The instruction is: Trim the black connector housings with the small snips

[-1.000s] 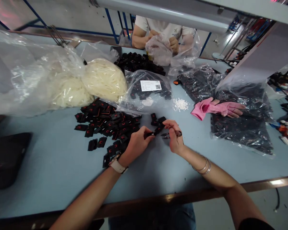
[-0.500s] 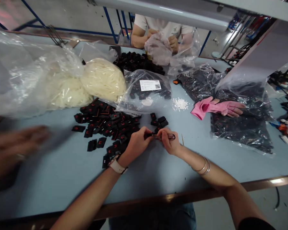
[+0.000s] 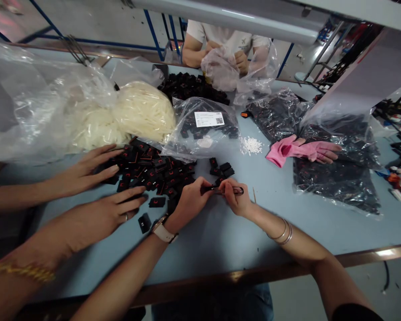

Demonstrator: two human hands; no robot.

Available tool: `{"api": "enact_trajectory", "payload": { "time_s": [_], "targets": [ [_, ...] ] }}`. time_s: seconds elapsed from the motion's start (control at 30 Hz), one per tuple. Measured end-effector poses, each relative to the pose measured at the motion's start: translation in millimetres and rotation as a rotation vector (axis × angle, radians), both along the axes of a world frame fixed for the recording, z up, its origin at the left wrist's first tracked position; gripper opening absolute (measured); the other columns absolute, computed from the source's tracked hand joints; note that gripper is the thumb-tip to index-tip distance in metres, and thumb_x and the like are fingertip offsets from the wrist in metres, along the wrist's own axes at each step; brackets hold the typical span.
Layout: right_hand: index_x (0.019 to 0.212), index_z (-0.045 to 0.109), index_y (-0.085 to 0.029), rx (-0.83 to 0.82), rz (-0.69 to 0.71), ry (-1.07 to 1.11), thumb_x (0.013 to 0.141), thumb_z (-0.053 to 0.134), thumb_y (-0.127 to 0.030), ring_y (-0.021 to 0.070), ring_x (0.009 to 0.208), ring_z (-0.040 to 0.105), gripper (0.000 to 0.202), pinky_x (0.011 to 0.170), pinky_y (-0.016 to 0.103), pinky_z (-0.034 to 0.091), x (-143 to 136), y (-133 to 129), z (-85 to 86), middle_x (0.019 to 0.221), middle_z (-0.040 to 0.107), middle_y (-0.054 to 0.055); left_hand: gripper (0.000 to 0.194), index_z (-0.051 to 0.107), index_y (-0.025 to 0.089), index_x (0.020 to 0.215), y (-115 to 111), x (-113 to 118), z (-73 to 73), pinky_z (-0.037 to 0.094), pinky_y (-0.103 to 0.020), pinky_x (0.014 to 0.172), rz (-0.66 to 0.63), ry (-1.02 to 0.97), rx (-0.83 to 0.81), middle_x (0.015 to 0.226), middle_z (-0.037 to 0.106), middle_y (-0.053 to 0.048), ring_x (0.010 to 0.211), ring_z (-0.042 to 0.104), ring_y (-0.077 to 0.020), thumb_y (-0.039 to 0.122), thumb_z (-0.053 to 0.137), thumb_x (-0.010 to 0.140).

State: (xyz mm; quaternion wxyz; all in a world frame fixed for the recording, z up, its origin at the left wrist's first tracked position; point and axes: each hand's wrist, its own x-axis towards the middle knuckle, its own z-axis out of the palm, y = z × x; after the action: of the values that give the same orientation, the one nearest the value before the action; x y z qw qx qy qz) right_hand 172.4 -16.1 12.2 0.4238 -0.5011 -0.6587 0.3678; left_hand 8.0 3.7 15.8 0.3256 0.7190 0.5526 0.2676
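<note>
My left hand (image 3: pixel 194 199), with a watch at its wrist, pinches a small black plastic part (image 3: pixel 205 189), mostly hidden by the fingers. My right hand (image 3: pixel 237 199) is closed round a slim shiny metal tool (image 3: pixel 238 191) that looks like tweezers. Its tip meets the part between my two hands. To the left lies a pile of black plastic parts (image 3: pixel 153 171) with orange-red marks. Several more black parts (image 3: pixel 225 167) sit just beyond my fingers. Farther back is a small heap of tiny white pieces (image 3: pixel 251 145).
A co-worker's two hands (image 3: pixel 96 216) reach in from the left onto the pile. Bags of cream-coloured strips (image 3: pixel 145 111) and a labelled bag (image 3: pixel 203 127) stand behind. Pink gloves (image 3: pixel 300 150) lie on bagged black parts (image 3: pixel 337 183). Another person (image 3: pixel 227 49) handles a plastic bag opposite.
The co-worker's hands have come in from the left and now spread over the pile's left side, where some black parts have shifted. My own hands have hardly moved.
</note>
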Motion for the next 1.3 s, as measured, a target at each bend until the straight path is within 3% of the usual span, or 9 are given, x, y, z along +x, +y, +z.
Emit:
{"api": "enact_trajectory", "payload": {
  "time_s": [0.33,0.67,1.03,1.3],
  "targets": [
    [0.077,0.054,-0.019,-0.029,0.007,-0.017,0.093,0.031,-0.044,0.0095,0.052,0.046,0.038,0.050,0.022,0.036,-3,-1,2.3,0.061,0.053,-0.001,0.006,0.055,0.020,0.074,0,0,0.8,0.045,-0.025,0.058,0.008,0.023,0.019,0.072,0.068,-0.001,0.064,0.063,-0.0158,0.021,0.061,0.073],
    [0.074,0.053,-0.018,-0.042,0.019,-0.095,0.091,0.032,-0.036,0.0078,0.049,0.044,0.032,0.050,0.021,0.034,-6,1,16.2,0.059,0.052,-0.003,0.006,0.055,0.020,0.074,-1,1,0.8,0.045,-0.024,0.060,0.007,0.001,0.000,0.072,0.068,0.000,0.064,0.063,-0.0151,0.019,0.061,0.074],
    [0.075,0.056,-0.019,0.019,-0.104,0.018,0.093,0.029,-0.041,0.0096,0.050,0.048,0.039,0.049,0.022,0.038,-2,-3,-3.8,0.060,0.054,-0.001,0.010,0.055,0.019,0.074,-1,2,2.0,0.044,-0.024,0.059,0.022,-0.016,-0.016,0.070,0.067,0.001,0.063,0.062,-0.0149,0.019,0.065,0.072],
    [0.076,0.056,-0.019,-0.001,-0.103,0.012,0.093,0.028,-0.044,0.0090,0.051,0.049,0.041,0.051,0.021,0.041,-1,-1,-4.6,0.063,0.055,0.000,0.009,0.055,0.019,0.073,-1,1,2.5,0.043,-0.024,0.057,0.021,-0.020,0.001,0.068,0.066,0.002,0.061,0.062,-0.0145,0.020,0.063,0.073]
  ]
}}
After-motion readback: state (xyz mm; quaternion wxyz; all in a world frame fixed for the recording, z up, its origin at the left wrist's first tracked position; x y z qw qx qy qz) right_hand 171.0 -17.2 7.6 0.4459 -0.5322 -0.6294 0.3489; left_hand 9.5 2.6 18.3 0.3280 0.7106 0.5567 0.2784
